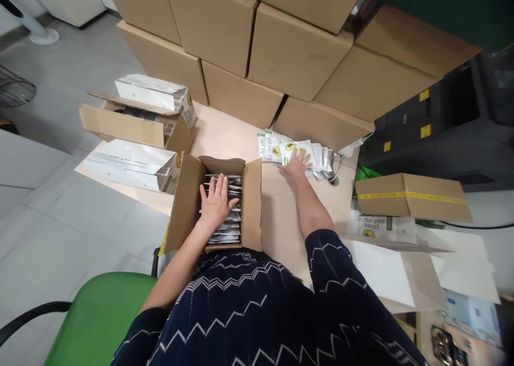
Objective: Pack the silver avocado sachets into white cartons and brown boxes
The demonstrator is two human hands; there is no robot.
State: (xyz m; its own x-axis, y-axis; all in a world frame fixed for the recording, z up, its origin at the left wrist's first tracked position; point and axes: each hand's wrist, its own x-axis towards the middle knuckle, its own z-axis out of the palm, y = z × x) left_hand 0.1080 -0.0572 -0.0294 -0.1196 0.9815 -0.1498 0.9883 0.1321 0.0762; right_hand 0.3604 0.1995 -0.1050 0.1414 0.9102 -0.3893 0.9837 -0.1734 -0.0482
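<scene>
Directions are taken from the open carton (pixel 252 205), with 12 o'clock straight ahead of the wearer.

Left hand (pixel 216 203): inside the carton, palm down on the upright row of sachets (pixel 225 232). The fingers extend together toward 12 o'clock and the thumb stands out toward 3. The grip is open. The forearm enters from 7 o'clock, bare below the patterned navy sleeve.

Right hand (pixel 297 165): at 2 o'clock, palm down on the loose sachets (pixel 271 145), which lie overlapping on the table (pixel 277 211). The fingers are fanned and not closed; the grip is open. The forearm runs up from the 4 o'clock side, the elbow slightly bent.

Markings: the loose sachets read "Su·per" in green, with avocado halves and green corner labels; smaller print is illegible. The white box (pixel 124 162) at 10 o'clock reads "Su·per Meal" in faint lettering. A printed package (pixel 397 228) at 3 o'clock reads "Su·per Meal", above an avocado picture. The brown carton (pixel 433 196) over it bears a yellow tape strip. The black machine (pixel 445 136) carries yellow labels, too small to read. The stacked cartons (pixel 297 55) at 1 o'clock present plain brown faces.
</scene>
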